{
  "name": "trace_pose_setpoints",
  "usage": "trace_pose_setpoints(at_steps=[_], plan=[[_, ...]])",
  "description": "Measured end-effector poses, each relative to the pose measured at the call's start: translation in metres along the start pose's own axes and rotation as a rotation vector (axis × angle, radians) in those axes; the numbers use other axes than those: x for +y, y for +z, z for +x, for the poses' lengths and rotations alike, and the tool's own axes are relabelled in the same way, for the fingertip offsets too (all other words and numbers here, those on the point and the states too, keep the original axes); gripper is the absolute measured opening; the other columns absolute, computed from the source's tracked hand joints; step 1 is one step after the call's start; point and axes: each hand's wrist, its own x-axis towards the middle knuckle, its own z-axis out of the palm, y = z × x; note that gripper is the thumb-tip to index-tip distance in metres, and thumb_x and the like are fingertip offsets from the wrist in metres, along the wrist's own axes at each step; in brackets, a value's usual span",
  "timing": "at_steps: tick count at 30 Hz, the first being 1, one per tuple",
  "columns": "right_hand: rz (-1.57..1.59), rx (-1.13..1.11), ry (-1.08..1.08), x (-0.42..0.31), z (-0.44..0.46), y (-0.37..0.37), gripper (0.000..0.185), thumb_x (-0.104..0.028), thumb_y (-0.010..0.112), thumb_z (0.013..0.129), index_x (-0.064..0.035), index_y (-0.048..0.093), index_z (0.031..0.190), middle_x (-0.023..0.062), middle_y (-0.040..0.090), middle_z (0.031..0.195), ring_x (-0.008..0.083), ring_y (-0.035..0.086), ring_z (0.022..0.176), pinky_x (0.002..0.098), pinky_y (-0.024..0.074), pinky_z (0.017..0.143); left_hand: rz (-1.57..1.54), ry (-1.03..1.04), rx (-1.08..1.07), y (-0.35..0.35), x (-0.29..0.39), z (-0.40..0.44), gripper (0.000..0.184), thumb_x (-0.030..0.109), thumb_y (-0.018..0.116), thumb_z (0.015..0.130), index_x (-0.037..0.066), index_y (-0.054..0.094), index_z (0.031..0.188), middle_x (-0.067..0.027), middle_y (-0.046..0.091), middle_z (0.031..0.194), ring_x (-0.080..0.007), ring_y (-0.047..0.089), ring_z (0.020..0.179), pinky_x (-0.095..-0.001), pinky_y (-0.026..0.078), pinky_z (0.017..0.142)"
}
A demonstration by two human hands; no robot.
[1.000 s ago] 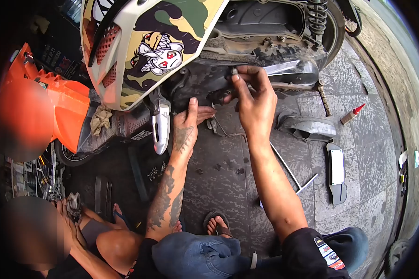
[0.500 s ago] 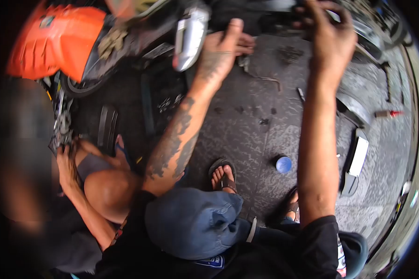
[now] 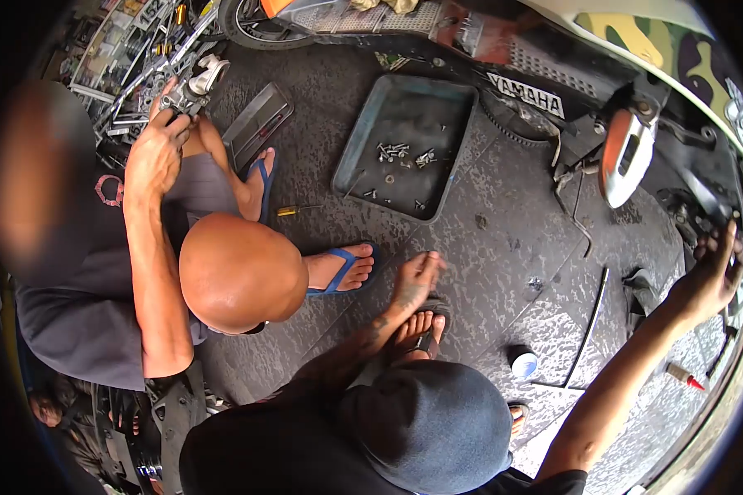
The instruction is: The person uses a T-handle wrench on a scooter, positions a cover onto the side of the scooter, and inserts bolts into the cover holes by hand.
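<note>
My left hand (image 3: pixel 421 280) hangs low over the floor, just above my sandalled foot (image 3: pixel 421 332). Its fingers are partly curled and smeared by motion, and no object shows in them. My right hand (image 3: pixel 712 272) reaches far to the right, fingers spread, against the dark underside of the motorcycle (image 3: pixel 569 70); whether the fingertips press on a part there is hard to see. Left of that hand, a silver and orange piece (image 3: pixel 631 157) sticks out from the motorcycle. A bent metal rod (image 3: pixel 580 216) hangs below it.
A black tray (image 3: pixel 404 210) holds several bolts. At left a co-worker's hand (image 3: pixel 161 153) grips a metal engine part (image 3: pixel 202 78). A yellow-handled screwdriver (image 3: pixel 289 211), a blue-topped can (image 3: pixel 523 363), a thin black rod (image 3: pixel 587 330) and a red-tipped tube (image 3: pixel 683 377) are on the floor.
The view has swung left, bringing the tray and co-worker further into sight. My left hand has dropped from beside the silver piece toward my foot. My right hand is now further out right.
</note>
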Motion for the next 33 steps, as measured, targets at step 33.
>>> trace_pose_setpoints(at_steps=[33], plan=[[-0.106,-0.743,0.825,0.047,-0.213,-0.014,0.016,-0.022,0.056,0.095,-0.0064,0.055,0.090,0.0009,0.056,0.062,0.0070,0.051,0.050,0.0197,0.0317,0.043,1.381,0.519,0.576,-0.078,0.029,0.202,0.019,0.018,0.065,0.074,0.016,0.062,0.093,-0.0008,0.062,0.093,-0.0241,0.052,0.094,-0.0436,0.032,0.081]])
